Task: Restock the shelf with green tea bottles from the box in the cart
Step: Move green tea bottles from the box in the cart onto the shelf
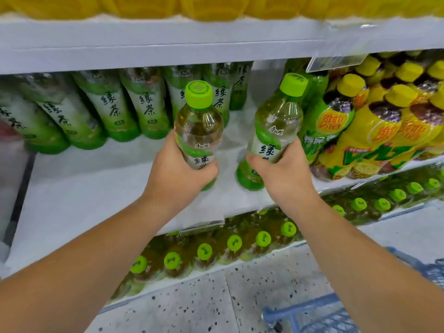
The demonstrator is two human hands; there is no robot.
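Left hand (177,169) grips a green tea bottle (198,128), right hand (282,173) a second green tea bottle (276,131). Beyond both grips: one back row (113,109); shelf (84,188) front bare, so restocking seems early.

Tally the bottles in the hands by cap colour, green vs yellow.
Green caps: 2, the left bottle in the left hand and the right bottle in the right hand
Yellow caps: 0; the yellow-capped bottles stand on the shelf, unheld
Total held: 2
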